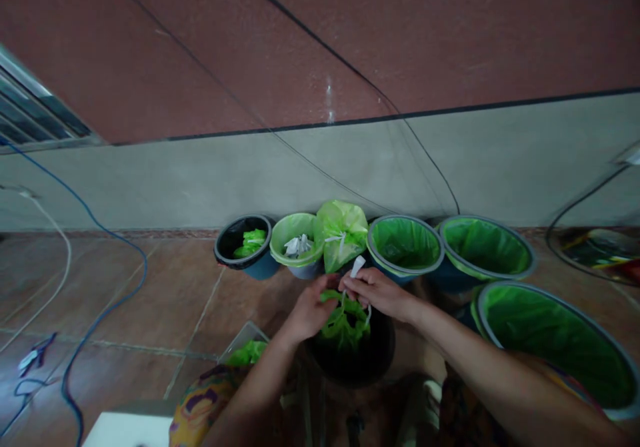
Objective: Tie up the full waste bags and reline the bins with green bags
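The left hand (310, 314) is closed on the crumpled green bag (345, 324), its fingers bunched into the plastic at the bag's left side, so its grip is clamped on the bag. The right hand (380, 292) is closed too: a white drawstring (357, 267) is pinched between its fingers, one end standing up above the knuckles and a thin loop hanging down beside the bag. The two hands are pressed together above the bag, knuckles touching.

The green bag is seen gathered and wrinkled at its mouth, sitting in the opening of a dark bin (353, 357) that stands on the tiled floor (165, 300) directly below the hands. Only the bag's upper folds are shown; the rest is hidden inside the bin.

Behind the hands, a row of bins is set along the wall (150, 180). From left to right are found a black bin (240, 240) with green plastic inside, a pale bin (295, 240) lined in green with white scraps in it, a tied green bag (343, 230) closed with a white string, and two larger green-lined bins (405, 244) and (485, 247). A bigger green-lined tub (555, 340) is placed at the right, near the right forearm. A blue cable (115, 280) and a white cable (55, 260) are laid across the floor at the left.
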### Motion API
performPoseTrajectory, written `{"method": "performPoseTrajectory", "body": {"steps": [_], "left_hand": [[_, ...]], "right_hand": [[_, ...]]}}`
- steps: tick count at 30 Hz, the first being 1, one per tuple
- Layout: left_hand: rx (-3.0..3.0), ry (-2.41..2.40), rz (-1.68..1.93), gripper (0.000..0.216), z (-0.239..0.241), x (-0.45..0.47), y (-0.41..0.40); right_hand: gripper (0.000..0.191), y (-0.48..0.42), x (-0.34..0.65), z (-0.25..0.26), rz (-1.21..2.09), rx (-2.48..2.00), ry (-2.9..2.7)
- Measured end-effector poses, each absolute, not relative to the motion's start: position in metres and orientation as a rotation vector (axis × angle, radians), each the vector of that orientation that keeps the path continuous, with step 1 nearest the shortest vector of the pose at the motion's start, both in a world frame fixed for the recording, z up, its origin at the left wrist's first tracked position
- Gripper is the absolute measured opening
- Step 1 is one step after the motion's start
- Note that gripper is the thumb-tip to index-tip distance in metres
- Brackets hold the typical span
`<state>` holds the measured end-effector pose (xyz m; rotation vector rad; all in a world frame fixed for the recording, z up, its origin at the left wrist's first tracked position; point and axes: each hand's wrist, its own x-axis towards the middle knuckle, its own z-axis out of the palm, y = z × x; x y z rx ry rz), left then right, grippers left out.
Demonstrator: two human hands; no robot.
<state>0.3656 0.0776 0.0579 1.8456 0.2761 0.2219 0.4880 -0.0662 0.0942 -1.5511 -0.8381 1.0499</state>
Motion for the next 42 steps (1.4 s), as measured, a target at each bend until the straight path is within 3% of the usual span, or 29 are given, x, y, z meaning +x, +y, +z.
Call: {"method": "performPoseTrajectory", "body": {"steps": [4, 10, 14, 19, 22, 24, 29, 32, 42], "left_hand": [[1.981, 0.159, -0.010, 0.026, 0.048, 0.360, 0.057], [1.750, 0.438, 0.105, 0.038, 0.013, 0.368, 0.062], [1.423, 0.735, 0.281, 0.035, -0.001, 0.370, 0.073], [1.212, 0.820, 0.307, 0.034, -0.004, 0.370, 0.081], [1.204, 0.808, 0.283, 0.034, -0.003, 0.371, 0.082], [1.234, 0.768, 0.284, 0.035, 0.000, 0.373, 0.081], [1.415, 0.580, 0.203, 0.041, 0.014, 0.376, 0.072], [1.481, 0.503, 0.146, 0.042, 0.018, 0.376, 0.066], [1.633, 0.470, 0.028, 0.051, 0.006, 0.379, 0.063]], "right_hand": [[0.053, -0.065, 0.490, 0.088, 1.030, -1.436, -0.700], [0.046, -0.068, 0.517, 0.084, 0.807, -1.547, -0.472], [0.036, -0.087, 0.542, 0.092, 0.677, -2.104, -0.850], [0.046, -0.111, 0.538, 0.093, 0.897, -2.455, -1.311], [0.020, -0.117, 0.520, 0.090, 0.987, -2.623, -1.476], [0.008, -0.115, 0.509, 0.089, 1.076, -2.552, -1.532], [0.033, -0.095, 0.502, 0.089, 1.062, -1.921, -1.197], [0.034, -0.084, 0.502, 0.090, 0.885, -1.998, -1.115], [0.032, -0.075, 0.496, 0.089, 0.831, -1.941, -1.281]]}}
